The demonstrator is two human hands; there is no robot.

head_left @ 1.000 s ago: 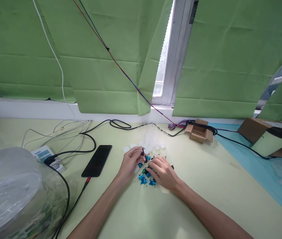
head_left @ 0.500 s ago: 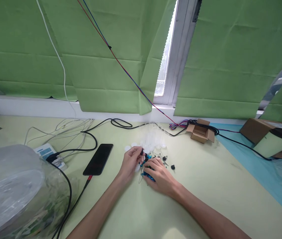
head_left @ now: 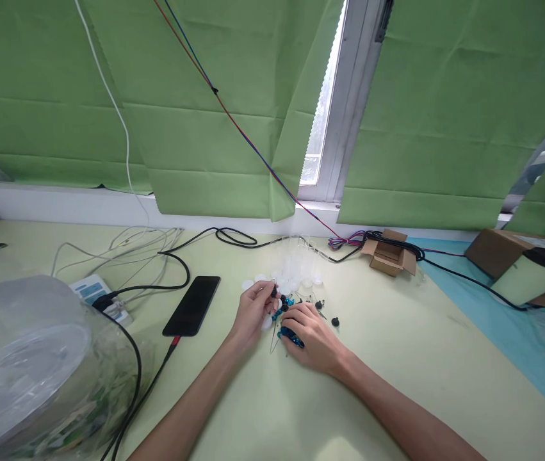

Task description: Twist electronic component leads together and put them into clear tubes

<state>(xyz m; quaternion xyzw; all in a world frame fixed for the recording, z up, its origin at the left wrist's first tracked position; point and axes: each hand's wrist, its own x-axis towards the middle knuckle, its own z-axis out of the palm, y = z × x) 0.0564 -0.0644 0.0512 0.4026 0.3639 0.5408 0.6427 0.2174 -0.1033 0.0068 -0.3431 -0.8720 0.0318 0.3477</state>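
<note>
Seemingly midway: at frame centre, the left hand [head_left: 252, 314] pinches a black piece [head_left: 274, 291], the right hand [head_left: 312, 335] curls over blue parts [head_left: 292, 337], grip unclear; farther right lies an untouched black knob [head_left: 335, 322].

Parts [head_left: 292, 337] under my right hand [head_left: 311, 338] | discs [head_left: 247, 284] behind and between my hands | phone [head_left: 192, 306] left of my left hand [head_left: 252, 314] | box [head_left: 386, 264] on table [head_left: 397, 339], behind-right

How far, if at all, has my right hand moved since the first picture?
Yes, your right hand has shifted slightly left and toward you, judged against the phone.
</note>
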